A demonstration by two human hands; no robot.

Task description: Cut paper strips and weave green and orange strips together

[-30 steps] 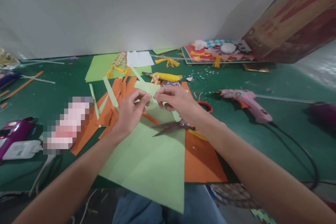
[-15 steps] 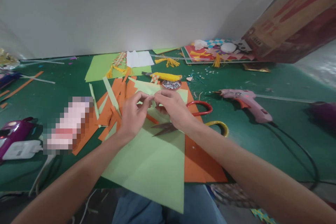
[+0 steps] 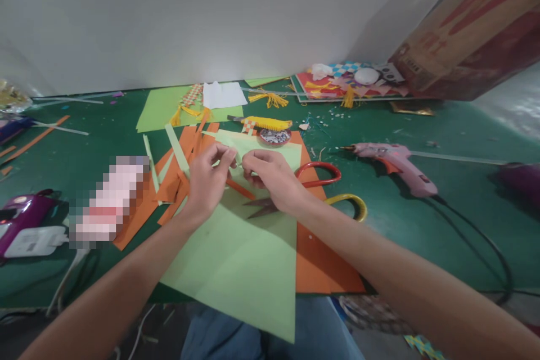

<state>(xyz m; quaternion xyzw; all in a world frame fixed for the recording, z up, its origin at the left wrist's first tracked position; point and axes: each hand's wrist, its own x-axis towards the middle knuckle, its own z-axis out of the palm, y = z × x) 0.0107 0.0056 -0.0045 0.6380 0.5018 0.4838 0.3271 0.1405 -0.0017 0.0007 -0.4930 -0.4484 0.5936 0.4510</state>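
My left hand and my right hand meet above a large light green paper sheet, fingertips pinched together on a small light green paper strip between them. Under my right wrist lie scissors with one red and one yellow handle loop, blades pointing left across the green sheet. An orange paper sheet lies beneath the green one. Orange and green cut strips are piled just left of my left hand.
A pink glue gun with its black cord lies to the right on the green table. A purple device and a white adapter sit far left. Woven paper crafts, yellow tassels and a cardboard box stand at the back.
Both hands have drifted slightly left and toward me while keeping their pinch on the strip. My right wrist moved off the scissors, so the red and yellow handles now show.
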